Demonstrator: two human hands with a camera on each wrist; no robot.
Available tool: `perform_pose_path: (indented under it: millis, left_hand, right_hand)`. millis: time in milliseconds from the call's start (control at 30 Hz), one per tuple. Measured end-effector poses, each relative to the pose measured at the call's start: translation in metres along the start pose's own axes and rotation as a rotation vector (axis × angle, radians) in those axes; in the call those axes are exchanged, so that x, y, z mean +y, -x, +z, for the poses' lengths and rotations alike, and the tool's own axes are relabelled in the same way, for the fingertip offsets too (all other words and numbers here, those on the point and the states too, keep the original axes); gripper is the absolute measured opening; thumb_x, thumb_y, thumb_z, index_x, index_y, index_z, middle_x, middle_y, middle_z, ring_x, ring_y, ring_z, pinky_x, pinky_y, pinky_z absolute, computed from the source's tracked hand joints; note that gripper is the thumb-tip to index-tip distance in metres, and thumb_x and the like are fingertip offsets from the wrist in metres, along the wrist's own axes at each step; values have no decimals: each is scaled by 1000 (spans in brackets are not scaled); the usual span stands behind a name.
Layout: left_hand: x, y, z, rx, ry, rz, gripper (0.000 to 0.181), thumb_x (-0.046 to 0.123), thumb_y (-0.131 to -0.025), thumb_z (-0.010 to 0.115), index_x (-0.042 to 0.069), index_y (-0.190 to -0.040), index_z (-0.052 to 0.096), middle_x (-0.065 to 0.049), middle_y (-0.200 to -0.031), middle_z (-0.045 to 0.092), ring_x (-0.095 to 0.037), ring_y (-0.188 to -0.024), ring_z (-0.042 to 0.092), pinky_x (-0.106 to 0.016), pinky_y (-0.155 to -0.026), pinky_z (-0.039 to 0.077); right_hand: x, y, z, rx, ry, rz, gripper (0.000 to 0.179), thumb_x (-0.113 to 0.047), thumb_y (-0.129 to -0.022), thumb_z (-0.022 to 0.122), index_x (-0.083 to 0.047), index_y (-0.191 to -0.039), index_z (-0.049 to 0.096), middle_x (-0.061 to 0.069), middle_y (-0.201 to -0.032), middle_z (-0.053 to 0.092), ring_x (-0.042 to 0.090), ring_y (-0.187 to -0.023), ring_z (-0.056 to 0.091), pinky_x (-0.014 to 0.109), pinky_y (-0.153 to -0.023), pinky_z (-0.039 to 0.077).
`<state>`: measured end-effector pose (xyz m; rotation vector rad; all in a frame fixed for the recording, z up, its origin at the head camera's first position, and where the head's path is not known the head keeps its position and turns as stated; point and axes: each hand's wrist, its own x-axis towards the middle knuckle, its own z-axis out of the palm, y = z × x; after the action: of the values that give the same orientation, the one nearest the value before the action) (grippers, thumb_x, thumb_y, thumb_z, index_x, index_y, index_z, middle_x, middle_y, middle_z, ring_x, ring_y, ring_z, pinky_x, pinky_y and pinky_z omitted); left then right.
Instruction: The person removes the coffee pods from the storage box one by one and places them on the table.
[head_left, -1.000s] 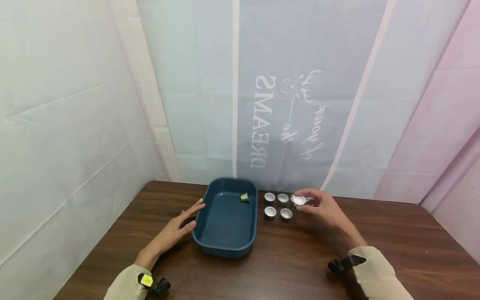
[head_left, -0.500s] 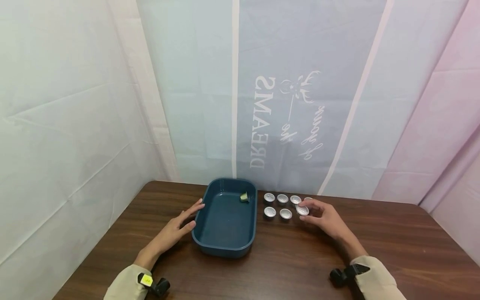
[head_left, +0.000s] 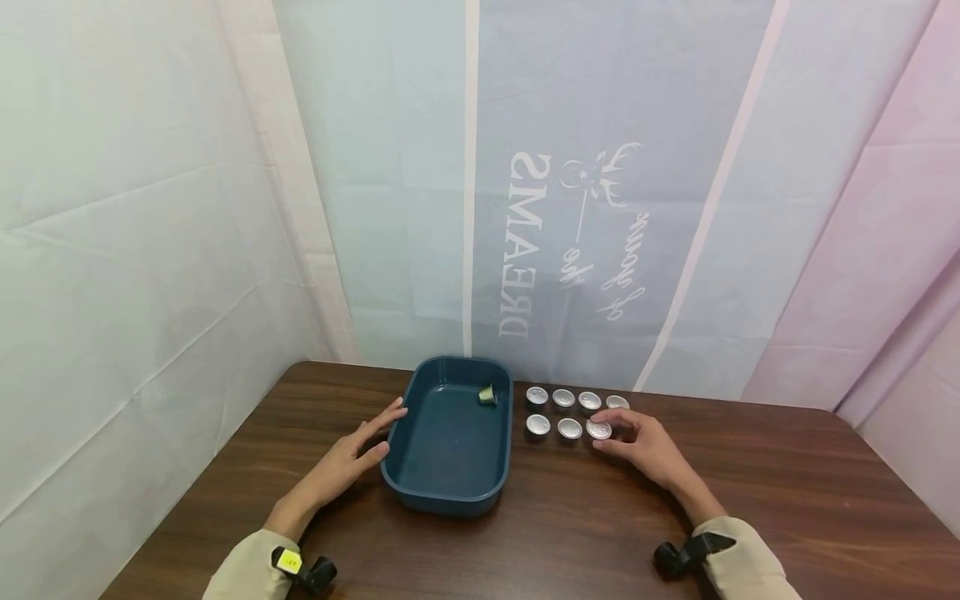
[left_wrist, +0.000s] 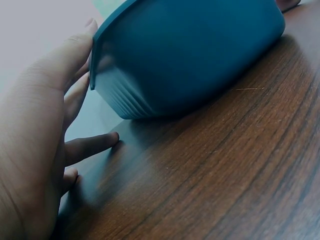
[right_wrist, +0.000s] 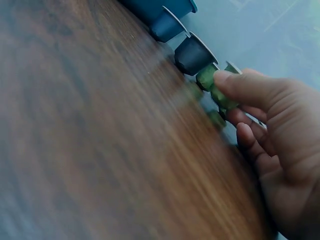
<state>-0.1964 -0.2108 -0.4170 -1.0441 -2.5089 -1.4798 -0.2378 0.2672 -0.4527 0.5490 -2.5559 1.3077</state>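
My right hand point(head_left: 645, 446) pinches a green coffee capsule point(head_left: 598, 429) by its sides, foil lid up, at the right end of the front row. In the right wrist view this capsule point(right_wrist: 222, 97) is close to the tabletop; whether it touches is hard to tell. Beside it stand a dark capsule point(right_wrist: 195, 54) and a blue capsule point(right_wrist: 167, 26). My left hand point(head_left: 341, 462) rests against the left rim of a blue tub point(head_left: 450, 505), fingers extended and two lower fingertips near the table. One green capsule point(head_left: 487, 395) lies tipped over inside the tub.
Several capsules point(head_left: 563, 398) stand foil up in a back row right of the tub, the rightmost capsule point(head_left: 618, 402) partly behind my right fingers. A printed curtain point(head_left: 405, 208) hangs directly behind the wooden table point(head_left: 570, 533).
My right hand has carried the capsule from over the back row forward and down to the end of the front row. The left hand and tub stay in place.
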Motion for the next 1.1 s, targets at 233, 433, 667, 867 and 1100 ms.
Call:
perform_pose_path:
  millis: [233, 433, 667, 867, 1100]
  left_hand:
    - [-1, 1, 1, 3, 8, -12, 48, 2, -99, 47, 4, -146, 37, -16, -155, 23, -44, -137, 25, -71, -103, 1]
    - [-4, 1, 2, 19, -12, -8, 49, 4, -100, 46, 8, -147, 37, -11, -156, 22, -40, -138, 25, -72, -103, 1]
    - [-3, 1, 1, 12, 2, -3, 49, 2, -99, 46, 5, -147, 37, -14, -156, 23, -43, -138, 24, -72, -103, 0]
    - [0, 0, -1, 3, -4, -10, 48, 2, -99, 47, 4, -146, 38, -17, -155, 24, -44, -137, 24, -72, -103, 1]
    - [0, 0, 0, 1, -7, -10, 48, 3, -99, 47, 5, -146, 38, -16, -155, 24, -43, -137, 25, -72, -103, 1]
  right_hand:
    - [-1, 1, 0, -17, 47, 38, 29, -27, -77, 82, -22, -104, 70, -6, -99, 66, 11, -85, 60, 24, -69, 50]
    - [2, 1, 0, -6, 63, 16, 27, -27, -78, 81, -22, -102, 70, -6, -97, 66, 11, -84, 60, 25, -68, 51]
    - [0, 1, 1, -3, 44, 30, 26, -27, -78, 81, -23, -101, 70, -4, -97, 66, 11, -79, 60, 25, -65, 51]
    - [-1, 3, 2, 1, 32, 41, 29, -27, -77, 82, -21, -104, 70, -2, -101, 66, 11, -78, 60, 25, -65, 51]
    - [-18, 8, -3, 13, 11, 2, 32, -18, -79, 81, -13, -108, 69, 2, -107, 66, 19, -92, 61, 25, -69, 52]
